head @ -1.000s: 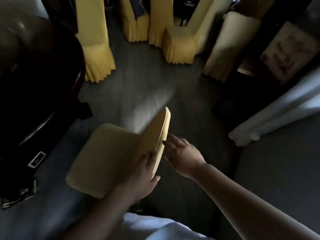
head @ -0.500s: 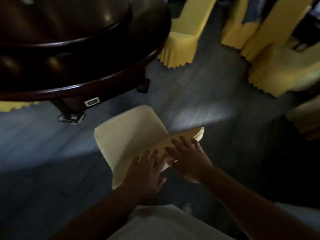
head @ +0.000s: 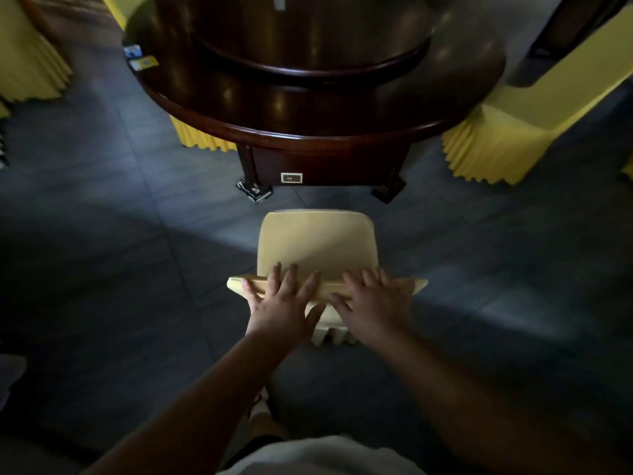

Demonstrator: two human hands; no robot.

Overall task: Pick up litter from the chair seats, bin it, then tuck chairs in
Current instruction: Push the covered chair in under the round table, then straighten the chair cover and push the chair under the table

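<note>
A chair in a pale yellow cover [head: 317, 243] stands in front of me, its bare seat facing the dark round wooden table [head: 308, 125]. My left hand [head: 281, 305] and my right hand [head: 371, 303] lie side by side over the top edge of the chair's backrest, fingers curled over it towards the seat. The seat's front edge is a short way from the table's base, apart from it. No litter shows on the seat.
Another yellow-covered chair [head: 513, 132] stands at the table's right, one more [head: 202, 137] sits partly under its left side, and one [head: 27, 63] is at the far left. Small cards [head: 142, 60] lie on the table's left rim. Dark tiled floor surrounds the chair.
The chair has swung round from sideways to square in front of the table. My right hand has come down onto the backrest beside my left, and my view has turned to face the table.
</note>
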